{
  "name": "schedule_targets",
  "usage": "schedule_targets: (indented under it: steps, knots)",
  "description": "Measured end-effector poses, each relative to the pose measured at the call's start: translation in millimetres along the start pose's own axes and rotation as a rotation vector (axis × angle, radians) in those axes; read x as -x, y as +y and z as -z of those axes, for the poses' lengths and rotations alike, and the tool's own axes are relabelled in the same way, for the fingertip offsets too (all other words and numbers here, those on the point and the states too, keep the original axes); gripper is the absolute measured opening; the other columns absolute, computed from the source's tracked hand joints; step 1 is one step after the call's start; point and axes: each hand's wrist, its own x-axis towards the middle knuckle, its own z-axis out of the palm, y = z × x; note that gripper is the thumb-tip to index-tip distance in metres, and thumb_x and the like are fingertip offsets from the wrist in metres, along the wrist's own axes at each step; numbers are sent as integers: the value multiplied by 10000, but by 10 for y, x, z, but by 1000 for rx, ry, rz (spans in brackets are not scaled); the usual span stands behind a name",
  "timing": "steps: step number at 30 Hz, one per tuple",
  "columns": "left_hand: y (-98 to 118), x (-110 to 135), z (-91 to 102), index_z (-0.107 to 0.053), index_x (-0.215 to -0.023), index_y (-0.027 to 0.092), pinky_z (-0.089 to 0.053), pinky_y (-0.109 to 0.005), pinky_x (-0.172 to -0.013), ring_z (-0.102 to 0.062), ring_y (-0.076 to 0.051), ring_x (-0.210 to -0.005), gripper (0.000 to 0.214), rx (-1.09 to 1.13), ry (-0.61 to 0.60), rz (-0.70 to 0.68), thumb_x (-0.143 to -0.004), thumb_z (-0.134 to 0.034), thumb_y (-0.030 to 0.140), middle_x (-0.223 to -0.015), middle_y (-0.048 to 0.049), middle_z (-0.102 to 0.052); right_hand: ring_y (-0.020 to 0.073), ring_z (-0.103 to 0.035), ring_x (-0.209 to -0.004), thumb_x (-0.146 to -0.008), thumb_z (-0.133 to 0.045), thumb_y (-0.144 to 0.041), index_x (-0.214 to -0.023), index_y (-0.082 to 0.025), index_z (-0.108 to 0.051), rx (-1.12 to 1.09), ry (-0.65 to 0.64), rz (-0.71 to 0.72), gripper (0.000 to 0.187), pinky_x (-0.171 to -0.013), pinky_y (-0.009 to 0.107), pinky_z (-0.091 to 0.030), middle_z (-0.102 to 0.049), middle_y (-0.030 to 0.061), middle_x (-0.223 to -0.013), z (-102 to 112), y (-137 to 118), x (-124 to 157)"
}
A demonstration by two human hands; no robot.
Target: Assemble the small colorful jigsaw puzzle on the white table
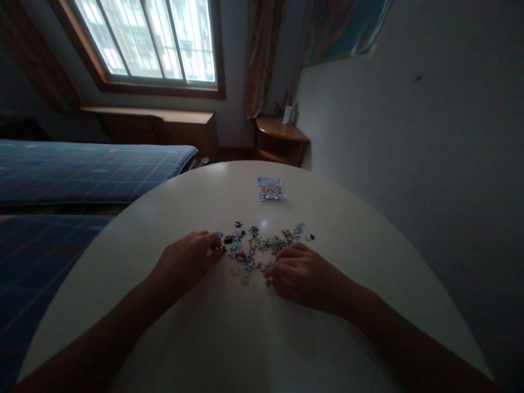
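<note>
Small jigsaw puzzle pieces (245,256) in mixed colours lie loosely scattered around the middle of the white round table (262,338). At the pile's left edge, my left hand (188,256) has its fingers curled into a pinch, with a dark puzzle piece (224,249) at the fingertips. My right hand (305,275) rests on the pile's right side with bent fingers. A small greyish puzzle piece (268,282) shows at its thumb and fingertips. Beyond the pile lies a small picture packet (271,189) with a blue and orange print.
A bed with a blue plaid cover (90,172) stands left of the table. Behind are a wooden desk (188,117), a chair (133,126) and a corner shelf (282,129). A white wall (401,147) runs along the right.
</note>
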Motion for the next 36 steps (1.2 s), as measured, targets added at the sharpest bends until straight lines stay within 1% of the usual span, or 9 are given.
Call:
schedule_targets:
  steps: [6, 9, 14, 17, 20, 23, 28, 31, 36]
  knots:
    - [20, 31, 56, -709, -965, 257, -438, -270, -588, -672, -212, -812, 139, -33, 10, -1, -898, -588, 252, -984, -33, -706, 189, -626, -907, -935, -562, -210, -936, -213, -691, 27, -38, -17, 129, -865, 343, -458, -715, 35, -935, -14, 22, 6]
    - [148, 80, 61, -711, -940, 262, -479, -293, -649, -665, -207, -814, 103, 20, 6, -104, -879, -630, 243, -959, -23, -700, 214, -613, -1019, -949, -566, -256, -1077, -228, -689, 32, -23, -22, 180, -917, 372, -457, -714, 44, -1092, -35, -23, 6]
    - [290, 143, 8, -713, -950, 286, -510, -314, -716, -666, -219, -897, 93, 84, -74, -221, -867, -674, 271, -975, -9, -691, 259, -514, -1252, -963, -560, -417, -1339, -203, -555, -6, -67, 71, 433, -1032, 416, -407, -606, 53, -1383, -94, -194, -17]
    - [312, 134, -12, -714, -918, 290, -509, -305, -742, -659, -214, -945, 88, 99, -120, -248, -871, -666, 233, -985, -1, -689, 236, -564, -1182, -956, -579, -388, -1201, -181, -623, -46, -85, 103, 324, -999, 385, -426, -660, 49, -1299, -93, -279, -49]
    - [338, 114, 6, -706, -883, 258, -500, -284, -740, -651, -200, -928, 109, 80, -141, -290, -871, -635, 176, -969, -7, -690, 185, -631, -963, -971, -560, -290, -1010, -187, -660, -43, -107, 116, 149, -869, 334, -464, -732, 35, -1008, -74, -319, -74]
    - [361, 109, 46, -693, -873, 222, -492, -281, -729, -644, -189, -878, 111, 78, -166, -325, -893, -591, 181, -949, -22, -691, 161, -615, -807, -986, -522, -206, -985, -174, -654, -3, -107, 126, 135, -742, 301, -466, -700, 31, -859, -72, -332, -77]
    - [292, 113, 85, -671, -818, 208, -464, -270, -671, -618, -161, -743, 165, 102, -174, -334, -908, -534, 192, -864, -16, -680, 164, -598, -790, -989, -513, -176, -1019, -172, -646, 51, -96, 198, 136, -689, 296, -457, -678, 34, -845, -83, -340, -67]
    - [191, 87, 86, -685, -855, 231, -473, -280, -690, -632, -175, -788, 113, 132, -183, -326, -883, -575, 227, -916, -14, -681, 158, -609, -778, -986, -509, -158, -1035, -160, -641, 67, -68, 226, 140, -672, 289, -465, -683, 40, -865, -80, -326, -67]
    - [-20, -30, 37, -689, -987, 233, -514, -347, -765, -640, -216, -887, 146, 95, -19, -236, -905, -582, 291, -1006, -47, -672, 149, -651, -850, -1000, -480, -147, -1095, -145, -629, -35, 23, 174, 177, -754, 267, -517, -709, 66, -987, -86, -254, -57]
